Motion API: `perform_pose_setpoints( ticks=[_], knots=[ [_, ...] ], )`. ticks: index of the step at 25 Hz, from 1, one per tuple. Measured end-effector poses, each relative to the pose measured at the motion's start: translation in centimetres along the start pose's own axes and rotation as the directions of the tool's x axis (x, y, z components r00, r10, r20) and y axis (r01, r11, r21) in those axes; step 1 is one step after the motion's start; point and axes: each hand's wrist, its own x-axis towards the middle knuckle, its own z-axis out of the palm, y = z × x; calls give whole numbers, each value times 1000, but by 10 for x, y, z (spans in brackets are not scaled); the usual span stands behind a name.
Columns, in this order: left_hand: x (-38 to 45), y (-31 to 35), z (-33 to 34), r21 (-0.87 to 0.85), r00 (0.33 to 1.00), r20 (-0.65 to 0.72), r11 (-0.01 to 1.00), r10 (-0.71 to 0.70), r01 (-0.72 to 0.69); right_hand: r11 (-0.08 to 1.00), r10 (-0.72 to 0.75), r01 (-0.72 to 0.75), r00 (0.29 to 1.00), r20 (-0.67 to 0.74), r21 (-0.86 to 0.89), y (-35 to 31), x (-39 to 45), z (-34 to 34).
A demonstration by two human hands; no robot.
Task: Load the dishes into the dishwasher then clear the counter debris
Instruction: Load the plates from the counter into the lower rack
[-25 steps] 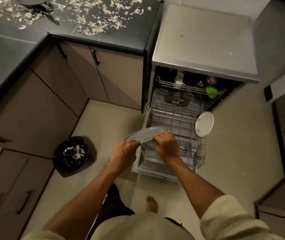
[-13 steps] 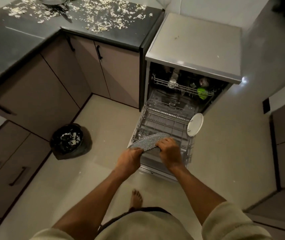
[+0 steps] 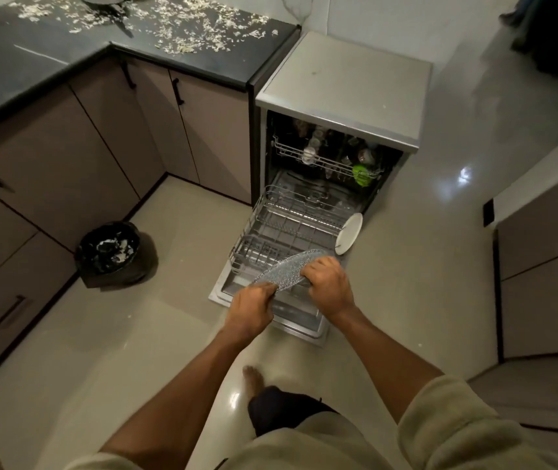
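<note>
Both hands have carried the speckled plate lower toward the rack; left grip and right grip clamp opposite rims (stiff, breakable, likely slick).

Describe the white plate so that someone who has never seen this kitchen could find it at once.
Find the open dishwasher right of the dark counter. Its lower rack is pulled out over the floor, and the white plate stands on edge at the rack's right side. Unlike the speckled grey plate nearby, held in both hands, it is plain white and nobody touches it.
</note>
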Motion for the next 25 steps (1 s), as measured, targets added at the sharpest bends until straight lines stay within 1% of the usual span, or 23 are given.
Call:
perform_pose_setpoints(
  ticks=[5, 10, 12, 15, 19, 22, 25],
  knots=[
    [24, 52, 28, 15, 999, -17, 999, 36, -35, 1000, 17, -17, 1000, 11, -20, 56, -12, -29],
    [79, 82, 69, 25, 1000, -16, 1000, 12, -12, 999, 25, -23, 998, 64, -32, 127, 1, -38],
    [102, 100, 94, 20, 1000, -11, 1000, -21, 22, 1000, 18, -15, 994, 106, -24, 165, 8, -38],
    [136, 132, 127, 16, 994, -37, 995, -99, 100, 999, -40, 39, 985, 165, 12, 222, 18, -41],
    [175, 169, 164, -22, 982, -63, 984, -179, 178, 995, -97, 92, 980, 172, 33, 284, 36, -43],
    [206, 182, 191, -51, 971, -30, 970, -238, 236, 990, -139, 138, 967, 212, 22, 328, 48, -29],
    [235, 185, 211, -72, 957, 16, 954, -291, 292, 987, -159, 153, 947, 279, 45, 365, 69, -9]
  ],
)
